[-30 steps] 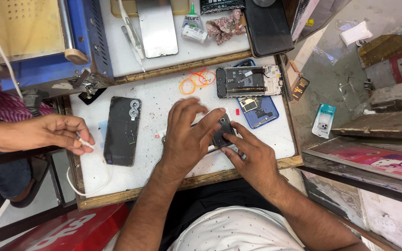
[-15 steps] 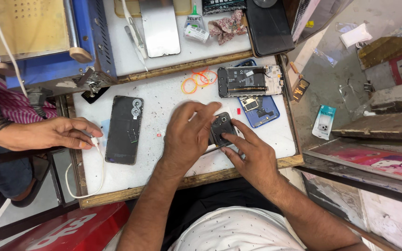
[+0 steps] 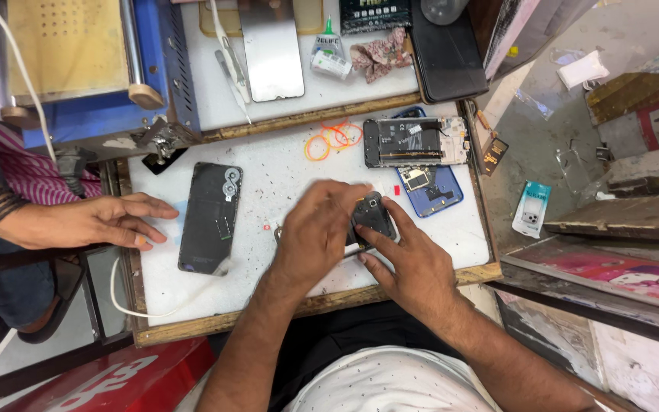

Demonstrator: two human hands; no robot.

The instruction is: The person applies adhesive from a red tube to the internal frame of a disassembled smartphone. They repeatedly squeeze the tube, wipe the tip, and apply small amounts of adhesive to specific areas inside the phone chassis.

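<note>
White worktop (image 3: 284, 164), scuffed, wood-edged; cluttered repair bench.

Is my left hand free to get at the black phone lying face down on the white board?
Probably yes. The left hand sits right beside the black phone, with bare white board between them, though its fingers are busy on the small dark part.

Phone repair workshop: opened phones (image 3: 415, 142), back cover (image 3: 210, 217), scarred workbench (image 3: 284, 172).
</note>
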